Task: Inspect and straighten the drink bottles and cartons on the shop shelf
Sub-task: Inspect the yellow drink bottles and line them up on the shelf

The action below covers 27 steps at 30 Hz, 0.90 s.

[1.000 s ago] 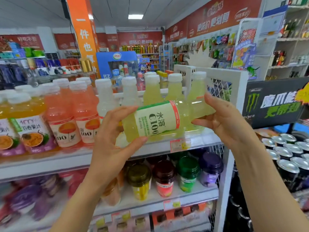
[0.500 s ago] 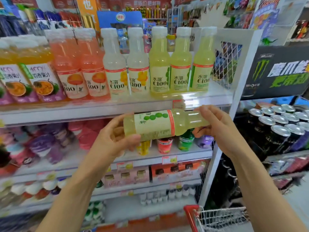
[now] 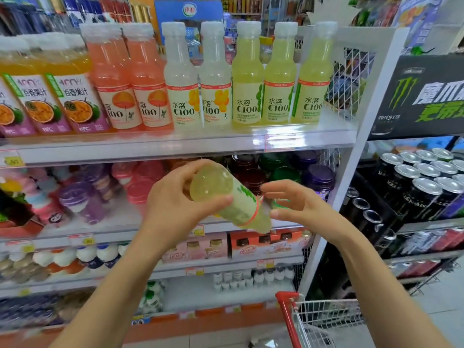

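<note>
Shop shelf (image 3: 175,149), one yellow-green bottle (image 3: 226,197) held before it.
Upright drink bottles (image 3: 280,79) line the top tier. I see the yellow-green bottle tilted before the second tier, base toward me, my left hand (image 3: 173,204) clamped round its base end, my right hand (image 3: 298,207) with fingers apart just beside its neck.

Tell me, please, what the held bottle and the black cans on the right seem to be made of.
Held bottle: probably clear, glossy plastic; the yellow-green drink shows through its base. Black cans: apparently metal, with shiny silvery tops.
</note>
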Each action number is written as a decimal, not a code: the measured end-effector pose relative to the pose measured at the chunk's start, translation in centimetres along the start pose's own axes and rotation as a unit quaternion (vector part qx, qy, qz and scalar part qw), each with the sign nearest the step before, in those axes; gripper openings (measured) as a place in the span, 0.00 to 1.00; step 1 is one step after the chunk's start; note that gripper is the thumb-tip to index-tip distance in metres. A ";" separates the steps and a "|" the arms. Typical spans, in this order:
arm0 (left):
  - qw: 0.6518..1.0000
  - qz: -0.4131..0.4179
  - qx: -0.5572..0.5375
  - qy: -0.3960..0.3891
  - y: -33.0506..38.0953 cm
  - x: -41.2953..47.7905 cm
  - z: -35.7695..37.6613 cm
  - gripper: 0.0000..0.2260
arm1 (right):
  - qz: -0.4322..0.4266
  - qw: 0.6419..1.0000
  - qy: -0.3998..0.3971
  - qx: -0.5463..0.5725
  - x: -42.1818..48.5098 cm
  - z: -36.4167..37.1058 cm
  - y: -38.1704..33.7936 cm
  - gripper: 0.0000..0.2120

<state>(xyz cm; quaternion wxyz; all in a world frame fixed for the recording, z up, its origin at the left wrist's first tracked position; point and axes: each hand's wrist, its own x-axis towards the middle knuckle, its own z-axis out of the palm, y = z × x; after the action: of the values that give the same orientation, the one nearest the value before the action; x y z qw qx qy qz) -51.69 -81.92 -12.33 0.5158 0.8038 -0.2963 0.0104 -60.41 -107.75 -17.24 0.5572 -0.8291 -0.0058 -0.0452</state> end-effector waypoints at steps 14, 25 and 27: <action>0.989 0.074 0.124 -0.009 -0.1 1.5 1.2 0.27 | 0.012 0.997 -0.046 0.052 2.7 2.3 1.1 0.17; 0.996 0.031 -0.017 -0.077 -1.3 4.0 0.1 0.29 | 0.110 0.905 0.177 0.371 4.2 -2.0 0.4 0.17; 0.995 0.020 0.010 -0.101 -1.7 4.6 0.2 0.36 | 0.065 0.909 0.203 0.358 4.2 -3.1 -1.0 0.17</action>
<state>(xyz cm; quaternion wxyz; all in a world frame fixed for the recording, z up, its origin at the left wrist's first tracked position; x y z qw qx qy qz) -47.10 -83.77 -12.38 0.4746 0.7999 -0.3627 -0.0574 -56.46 -110.45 -14.78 0.8073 -0.5456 0.1454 -0.1716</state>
